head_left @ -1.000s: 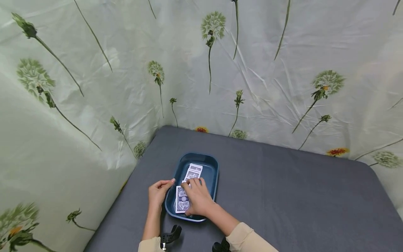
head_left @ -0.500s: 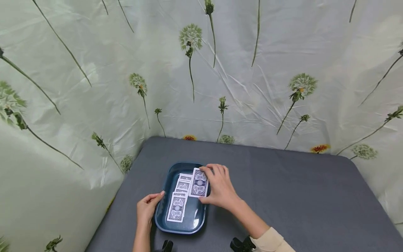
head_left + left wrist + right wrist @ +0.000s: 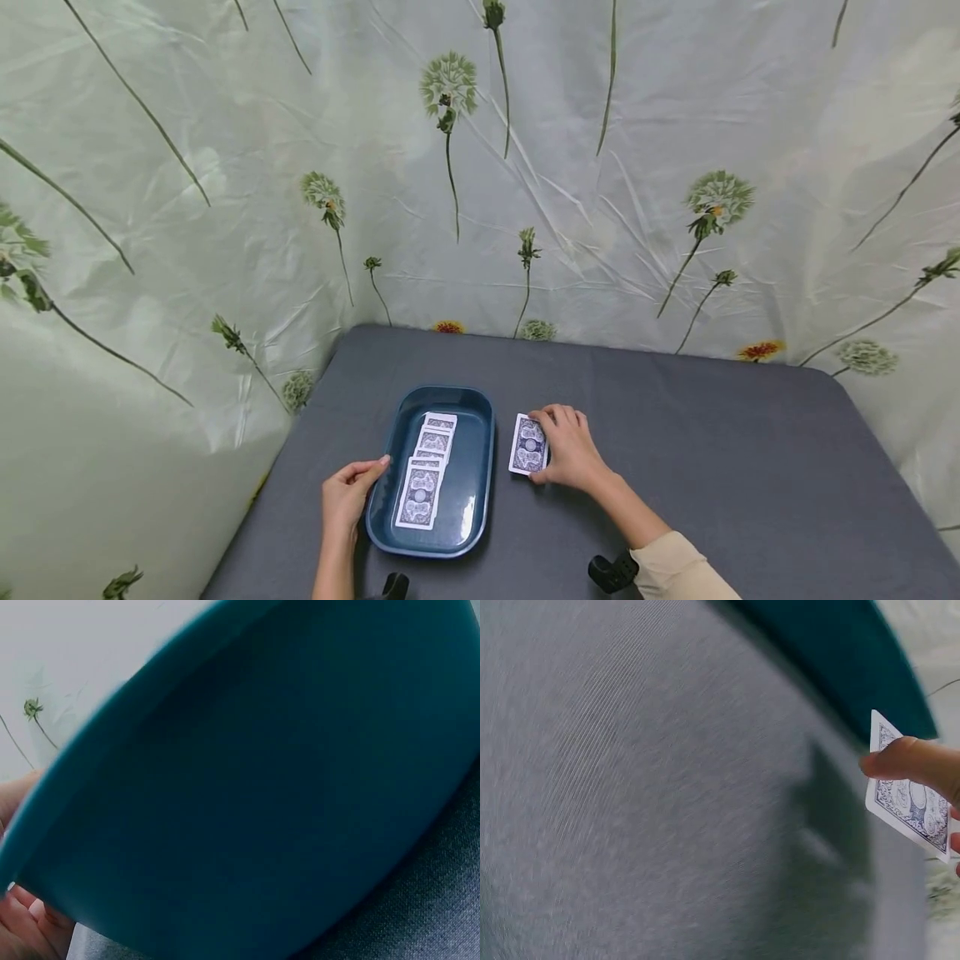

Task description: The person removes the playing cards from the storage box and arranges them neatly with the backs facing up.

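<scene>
With right hand, pinching patterned card by opposite edges between thumb and fingers. Held back-up, raised over grey bench, just right of blue tray and apart from it. With left hand, gripping left rim of tray between thumb and fingers. Inside tray, noted several cards, backs up, overlapping in a column. Behind bench, noted pale flower-printed sheet.
</scene>
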`<action>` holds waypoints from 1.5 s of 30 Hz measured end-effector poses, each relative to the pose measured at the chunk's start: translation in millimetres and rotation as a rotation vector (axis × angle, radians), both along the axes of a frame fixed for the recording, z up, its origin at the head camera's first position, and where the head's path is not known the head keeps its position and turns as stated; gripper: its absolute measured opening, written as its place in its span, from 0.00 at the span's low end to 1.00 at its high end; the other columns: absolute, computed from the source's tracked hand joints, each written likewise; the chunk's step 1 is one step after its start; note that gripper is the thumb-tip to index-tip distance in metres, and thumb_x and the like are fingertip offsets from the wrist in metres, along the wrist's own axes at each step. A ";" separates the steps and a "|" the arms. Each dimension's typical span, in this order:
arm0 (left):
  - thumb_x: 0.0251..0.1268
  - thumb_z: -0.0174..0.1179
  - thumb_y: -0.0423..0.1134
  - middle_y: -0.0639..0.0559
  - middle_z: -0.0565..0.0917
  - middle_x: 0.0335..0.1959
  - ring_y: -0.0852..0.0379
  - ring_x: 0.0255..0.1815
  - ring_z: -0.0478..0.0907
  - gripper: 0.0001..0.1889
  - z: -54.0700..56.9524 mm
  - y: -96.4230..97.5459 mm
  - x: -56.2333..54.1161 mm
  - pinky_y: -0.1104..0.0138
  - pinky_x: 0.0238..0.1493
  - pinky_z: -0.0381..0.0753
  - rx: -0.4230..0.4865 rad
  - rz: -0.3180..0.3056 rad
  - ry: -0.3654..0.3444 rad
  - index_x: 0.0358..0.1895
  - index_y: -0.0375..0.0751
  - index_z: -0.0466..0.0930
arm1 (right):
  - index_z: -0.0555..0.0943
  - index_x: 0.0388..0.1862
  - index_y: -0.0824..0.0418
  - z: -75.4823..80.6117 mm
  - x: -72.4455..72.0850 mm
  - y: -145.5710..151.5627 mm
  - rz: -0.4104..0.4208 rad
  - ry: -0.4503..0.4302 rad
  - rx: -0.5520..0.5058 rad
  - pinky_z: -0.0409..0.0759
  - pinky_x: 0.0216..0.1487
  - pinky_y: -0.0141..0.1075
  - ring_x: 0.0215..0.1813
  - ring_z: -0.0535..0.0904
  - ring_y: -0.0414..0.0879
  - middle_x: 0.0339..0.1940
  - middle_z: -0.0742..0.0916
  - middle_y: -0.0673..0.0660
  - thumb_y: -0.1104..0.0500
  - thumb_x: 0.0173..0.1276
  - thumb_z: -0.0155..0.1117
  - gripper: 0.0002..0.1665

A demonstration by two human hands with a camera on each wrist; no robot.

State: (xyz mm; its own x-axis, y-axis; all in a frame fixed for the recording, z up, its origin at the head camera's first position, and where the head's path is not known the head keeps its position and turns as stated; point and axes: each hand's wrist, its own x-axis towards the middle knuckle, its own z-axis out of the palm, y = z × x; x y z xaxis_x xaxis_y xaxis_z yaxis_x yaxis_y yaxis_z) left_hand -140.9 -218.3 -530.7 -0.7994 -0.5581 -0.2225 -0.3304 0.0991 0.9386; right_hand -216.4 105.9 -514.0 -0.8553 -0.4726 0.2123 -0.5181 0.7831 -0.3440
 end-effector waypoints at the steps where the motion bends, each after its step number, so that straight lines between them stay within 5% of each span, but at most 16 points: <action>1: 0.44 0.72 0.46 0.62 0.76 0.15 0.66 0.19 0.69 0.16 -0.3 -0.3 0.3 0.70 0.22 0.67 -0.003 0.001 -0.002 0.27 0.36 0.83 | 0.72 0.56 0.59 -4.5 -2.0 -0.6 0.019 -0.019 0.010 0.59 0.58 0.54 0.54 0.67 0.55 0.49 0.75 0.58 0.44 0.26 0.82 0.53; 9: 0.45 0.72 0.45 0.62 0.76 0.15 0.66 0.19 0.69 0.14 -0.1 -0.6 1.3 0.69 0.22 0.67 0.000 0.001 0.003 0.27 0.37 0.83 | 0.75 0.54 0.61 -19.6 -16.2 -5.5 0.177 -0.199 -0.007 0.62 0.50 0.51 0.48 0.67 0.51 0.44 0.75 0.56 0.45 0.32 0.80 0.48; 16: 0.46 0.72 0.45 0.61 0.76 0.16 0.65 0.20 0.69 0.16 2.2 -0.3 0.3 0.71 0.23 0.66 0.001 -0.026 0.006 0.29 0.33 0.83 | 0.75 0.56 0.60 -24.7 -18.1 -2.7 0.168 -0.237 -0.023 0.61 0.50 0.50 0.51 0.66 0.51 0.48 0.74 0.55 0.43 0.36 0.79 0.47; 26: 0.47 0.71 0.48 0.62 0.75 0.16 0.65 0.20 0.67 0.14 5.4 0.0 -2.4 0.70 0.22 0.66 0.015 -0.071 -0.048 0.25 0.41 0.82 | 0.73 0.60 0.60 -22.2 -17.6 1.4 0.163 -0.271 -0.025 0.62 0.49 0.48 0.52 0.66 0.51 0.50 0.74 0.57 0.43 0.38 0.79 0.49; 30: 0.47 0.71 0.48 0.62 0.74 0.16 0.64 0.20 0.67 0.14 3.9 -1.4 -0.8 0.69 0.22 0.66 0.010 -0.065 -0.061 0.24 0.41 0.81 | 0.73 0.60 0.59 -14.8 -17.0 1.4 0.142 -0.314 -0.103 0.63 0.48 0.49 0.52 0.67 0.53 0.50 0.75 0.57 0.43 0.40 0.78 0.48; 39: 0.48 0.70 0.48 0.61 0.72 0.15 0.64 0.16 0.66 0.14 3.1 -5.1 0.6 0.70 0.18 0.66 0.050 -0.075 -0.067 0.24 0.42 0.80 | 0.78 0.51 0.55 13.6 -6.5 -23.4 -0.058 -0.215 -0.158 0.69 0.47 0.50 0.46 0.73 0.49 0.45 0.79 0.56 0.33 0.45 0.68 0.39; 45: 0.49 0.70 0.45 0.61 0.71 0.14 0.64 0.15 0.66 0.11 1.0 -3.5 0.8 0.70 0.17 0.66 0.098 -0.079 -0.038 0.22 0.44 0.79 | 0.77 0.47 0.54 30.7 6.1 -54.8 -0.008 -0.049 -0.132 0.67 0.42 0.42 0.39 0.70 0.44 0.40 0.77 0.53 0.31 0.44 0.67 0.38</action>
